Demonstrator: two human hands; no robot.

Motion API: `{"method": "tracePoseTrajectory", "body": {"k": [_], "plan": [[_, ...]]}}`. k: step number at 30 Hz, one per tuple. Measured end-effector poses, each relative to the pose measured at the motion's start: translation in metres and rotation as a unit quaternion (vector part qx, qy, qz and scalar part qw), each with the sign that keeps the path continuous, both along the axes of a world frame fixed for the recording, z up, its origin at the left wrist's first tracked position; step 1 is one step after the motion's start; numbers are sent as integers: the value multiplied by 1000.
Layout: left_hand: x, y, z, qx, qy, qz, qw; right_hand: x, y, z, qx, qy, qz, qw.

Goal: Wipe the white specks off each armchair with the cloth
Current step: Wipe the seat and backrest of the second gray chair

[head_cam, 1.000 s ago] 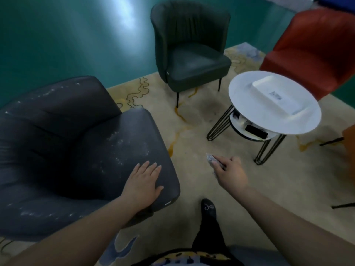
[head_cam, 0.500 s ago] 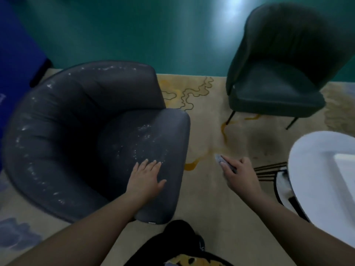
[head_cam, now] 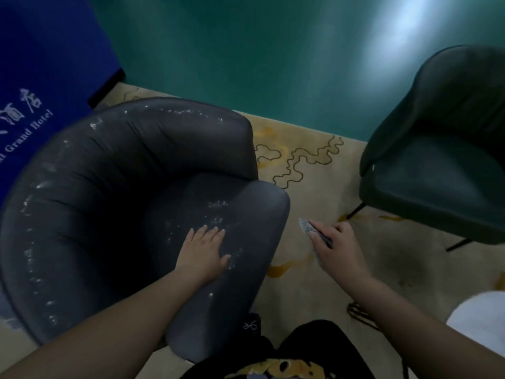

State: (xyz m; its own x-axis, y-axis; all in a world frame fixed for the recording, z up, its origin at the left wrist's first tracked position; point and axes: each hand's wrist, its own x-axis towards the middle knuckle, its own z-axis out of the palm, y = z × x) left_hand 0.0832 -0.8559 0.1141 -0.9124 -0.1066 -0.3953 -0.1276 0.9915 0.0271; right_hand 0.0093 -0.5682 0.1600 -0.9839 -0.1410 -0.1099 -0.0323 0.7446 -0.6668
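Cloth (head_cam: 314, 231) pinched in right hand (head_cam: 334, 248); left hand (head_cam: 202, 251) flat on speckled grey armchair (head_cam: 114, 192).

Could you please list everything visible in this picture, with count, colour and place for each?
grey armchair: one, dark grey, left, on the rug
white specks: many, white, on the grey armchair's seat, back and arms
green armchair: one, dark green, right, on the rug
cloth: one, grey speckled, over the rug beside the grey seat
rug: one, beige with yellow and dark lines, under both chairs
round table: one, white, lower right edge
blue banner: one, blue with white lettering, upper left
left hand: flat on the grey seat
right hand: holds the cloth
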Motion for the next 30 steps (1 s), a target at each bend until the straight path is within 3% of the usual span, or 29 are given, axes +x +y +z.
{"method": "tracePoseTrajectory", "body": {"k": [6,11,18,23,30], "plan": [[-16,-3,-7,-1,-7,93,996,-63,-24,-2,-42,-62,76,994],[-4,1,-20,3,-15,233,972,-118,-55,-18,-68,-123,161,977],[17,41,-46,63,10,461,885,-166,-92,-57,28,-152,358,921],[52,75,-77,75,24,561,824,-160,-117,-110,75,-176,455,870],[99,93,-149,98,48,651,751,-99,-162,-199,6,-170,528,832]]}}
